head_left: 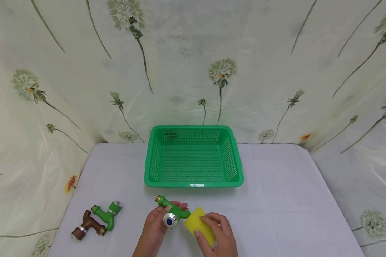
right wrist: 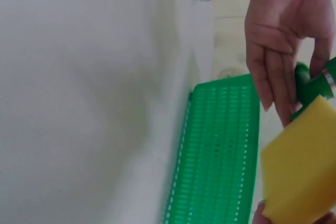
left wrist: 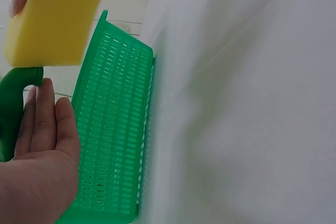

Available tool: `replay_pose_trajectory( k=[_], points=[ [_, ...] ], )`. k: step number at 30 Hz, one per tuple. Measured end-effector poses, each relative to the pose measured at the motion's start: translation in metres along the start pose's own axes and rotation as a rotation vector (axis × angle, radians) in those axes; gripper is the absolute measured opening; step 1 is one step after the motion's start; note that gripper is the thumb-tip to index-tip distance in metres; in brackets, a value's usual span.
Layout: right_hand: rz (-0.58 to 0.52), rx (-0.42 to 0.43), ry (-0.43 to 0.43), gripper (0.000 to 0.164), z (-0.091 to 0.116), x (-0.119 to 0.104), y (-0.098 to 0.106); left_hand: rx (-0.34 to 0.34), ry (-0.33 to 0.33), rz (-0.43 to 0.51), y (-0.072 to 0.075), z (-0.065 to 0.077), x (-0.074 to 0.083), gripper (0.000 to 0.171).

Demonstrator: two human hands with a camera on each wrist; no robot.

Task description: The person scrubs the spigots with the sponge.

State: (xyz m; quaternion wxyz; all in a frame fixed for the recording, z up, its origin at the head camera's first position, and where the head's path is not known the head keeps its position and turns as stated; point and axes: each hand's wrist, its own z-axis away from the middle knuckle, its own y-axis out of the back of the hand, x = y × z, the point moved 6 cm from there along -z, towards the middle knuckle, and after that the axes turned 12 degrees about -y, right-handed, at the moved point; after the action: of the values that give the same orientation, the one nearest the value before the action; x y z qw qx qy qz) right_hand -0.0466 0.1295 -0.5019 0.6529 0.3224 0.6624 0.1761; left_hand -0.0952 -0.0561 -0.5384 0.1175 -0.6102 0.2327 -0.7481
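Note:
Near the front middle of the table, my left hand [head_left: 155, 223] holds a green tap [head_left: 177, 212] with a silver, blue-centred knob and a brass threaded end. The thumb lies over the tap and the other fingers support it from below. A yellow sponge [head_left: 200, 226] is pinched between the thumb and fingers of my right hand [head_left: 221, 235]. The sponge is at the tap's spout end; in the left wrist view its lower edge [left wrist: 47, 59] meets the green spout [left wrist: 26, 77].
Behind the hands stands a green slotted plastic basket [head_left: 193, 184]. At the table's left lie a brown tap [head_left: 89, 223] and another green tap [head_left: 107, 216], close together. The white-covered table [head_left: 283, 200] meets a flower-patterned sheet [head_left: 180, 71] at the back and sides.

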Motion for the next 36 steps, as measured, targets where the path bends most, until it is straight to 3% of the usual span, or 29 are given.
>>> replay_pose_trajectory(
  k=[13, 20, 25, 29, 33, 36],
  points=[
    [0.083, 0.088, 0.024, 0.035, -0.002, 0.015, -0.001, -0.011, -0.017, 0.034, -0.007, 0.003, -0.001, 0.049],
    [-0.072, 0.091, 0.017, 0.032, -0.012, 0.018, 0.009, -0.071, -0.038, 0.050, -0.008, 0.003, -0.003, 0.047],
    [-0.123, 0.031, -0.004, 0.031, -0.014, 0.006, 0.013, -0.095, -0.004, -0.027, -0.008, 0.003, -0.009, 0.047],
    [-0.092, 0.015, 0.086, 0.033, -0.013, -0.005, 0.010, -0.122, 0.033, -0.087, -0.010, 0.005, -0.013, 0.047],
    [0.011, 0.039, 0.212, 0.035, -0.009, -0.010, 0.009, -0.147, 0.058, -0.093, -0.014, 0.008, -0.015, 0.045],
    [0.101, 0.037, 0.252, 0.036, -0.008, -0.007, 0.007, -0.148, 0.066, -0.089, -0.015, 0.009, -0.016, 0.044]
  ],
)
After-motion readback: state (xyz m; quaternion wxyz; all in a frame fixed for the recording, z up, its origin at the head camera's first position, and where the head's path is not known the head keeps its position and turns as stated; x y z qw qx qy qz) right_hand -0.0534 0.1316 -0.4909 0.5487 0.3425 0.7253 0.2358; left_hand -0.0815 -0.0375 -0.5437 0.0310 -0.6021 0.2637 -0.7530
